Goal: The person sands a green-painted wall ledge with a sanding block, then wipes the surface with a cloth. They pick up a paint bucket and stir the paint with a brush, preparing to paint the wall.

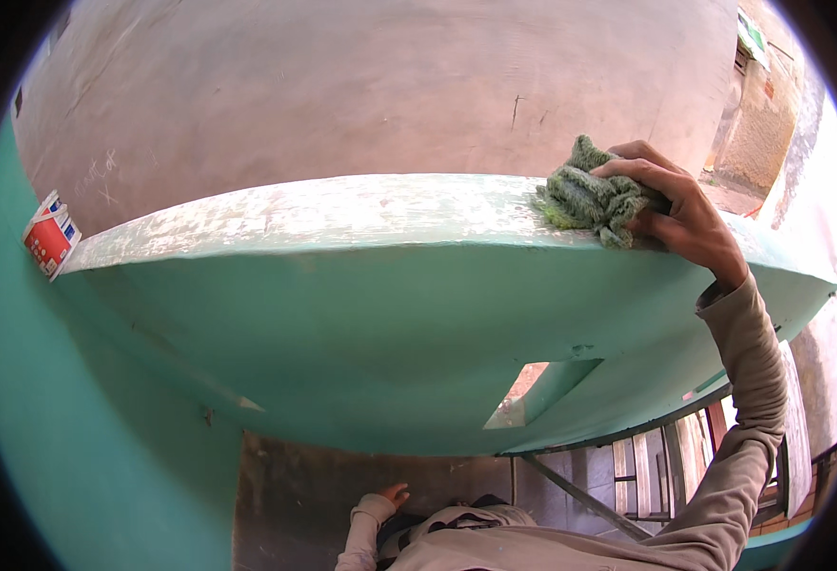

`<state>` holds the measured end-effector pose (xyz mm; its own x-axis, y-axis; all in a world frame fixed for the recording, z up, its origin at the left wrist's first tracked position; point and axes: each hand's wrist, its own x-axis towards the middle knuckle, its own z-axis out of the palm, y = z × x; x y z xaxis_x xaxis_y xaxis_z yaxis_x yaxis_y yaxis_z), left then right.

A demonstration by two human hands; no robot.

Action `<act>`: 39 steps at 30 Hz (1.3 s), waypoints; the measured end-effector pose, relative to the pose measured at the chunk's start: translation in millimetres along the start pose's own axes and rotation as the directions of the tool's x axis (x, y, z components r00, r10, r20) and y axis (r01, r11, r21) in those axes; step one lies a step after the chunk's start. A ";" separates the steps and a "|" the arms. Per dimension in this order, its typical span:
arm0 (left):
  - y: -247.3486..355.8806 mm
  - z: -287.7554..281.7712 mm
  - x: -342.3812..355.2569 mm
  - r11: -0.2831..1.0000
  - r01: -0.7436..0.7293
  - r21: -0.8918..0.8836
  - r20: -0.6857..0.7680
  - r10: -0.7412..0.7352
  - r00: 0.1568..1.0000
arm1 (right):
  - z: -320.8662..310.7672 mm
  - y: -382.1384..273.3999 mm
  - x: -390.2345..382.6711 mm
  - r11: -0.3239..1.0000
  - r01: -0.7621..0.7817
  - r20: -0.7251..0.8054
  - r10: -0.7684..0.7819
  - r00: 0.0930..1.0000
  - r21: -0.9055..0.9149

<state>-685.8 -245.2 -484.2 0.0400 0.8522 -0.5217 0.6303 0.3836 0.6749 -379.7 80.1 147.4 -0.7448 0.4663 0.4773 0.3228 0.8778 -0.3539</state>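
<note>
A crumpled green terry cloth [595,195] is gripped in my right hand [680,205], fingers closed over its top and right side. The cloth rests on the worn, white-flecked top of the low wall [342,211], toward its right end. Down by my body, well below the ledge, my left hand [395,494] hangs with its fingers loosely apart and nothing visible in them. It touches no part of the wall.
A red and white bucket [52,236] stands at the ledge's far left end against the green side wall [114,409]. The wall's green face has a slot-like opening [523,392]. At lower right is a slatted wooden piece [661,471].
</note>
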 end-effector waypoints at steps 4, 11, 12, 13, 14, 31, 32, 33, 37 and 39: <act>23.8 -18.3 2.8 0.999 -0.029 0.014 0.016 0.029 0.999 | 5.1 -5.3 14.5 0.992 -0.020 0.104 0.007 0.995 0.123; 38.6 -24.2 26.4 0.995 -0.095 -0.011 0.042 0.095 0.995 | 36.8 -25.2 60.0 0.950 0.275 0.230 -0.303 0.925 0.146; 39.7 -24.2 29.1 0.996 -0.089 0.006 0.051 0.088 0.995 | 44.7 -28.5 67.8 0.941 0.312 0.233 -0.335 0.913 0.132; 41.3 -25.5 32.2 0.996 -0.084 0.025 0.060 0.083 0.995 | 52.1 -33.5 75.6 0.930 0.348 0.235 -0.366 0.900 0.116; 42.9 -26.5 35.2 0.999 -0.046 0.023 0.063 0.045 0.997 | 59.3 -36.6 83.2 0.918 0.384 0.237 -0.397 0.887 0.100; 27.8 -29.2 16.8 0.984 -0.163 -0.077 -0.094 0.155 0.983 | 72.3 -10.6 203.4 0.957 0.276 -0.120 -0.285 0.951 -0.085; 18.2 -23.8 10.8 0.985 -0.151 -0.078 -0.073 0.146 0.987 | 65.6 -9.8 188.7 0.953 0.282 -0.159 -0.297 0.942 -0.113; 13.1 -20.3 8.2 0.985 -0.157 -0.071 -0.039 0.155 0.987 | 49.3 -4.7 169.4 0.974 0.214 -0.148 -0.224 0.963 -0.080; -17.0 -23.7 -3.8 0.990 -0.120 -0.072 -0.031 0.118 0.993 | 39.3 -21.6 87.1 0.979 0.194 -0.085 -0.199 0.976 -0.057; -29.8 -30.0 -11.2 0.993 -0.045 -0.108 -0.006 0.044 0.999 | 49.9 -29.8 64.0 0.989 0.118 -0.006 -0.118 0.993 0.086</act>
<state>-728.3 -255.5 -482.8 0.0633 0.8705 -0.4881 0.5407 0.3812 0.7499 -466.1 78.3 148.3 -0.7743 0.3601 0.5204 0.1813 0.9140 -0.3629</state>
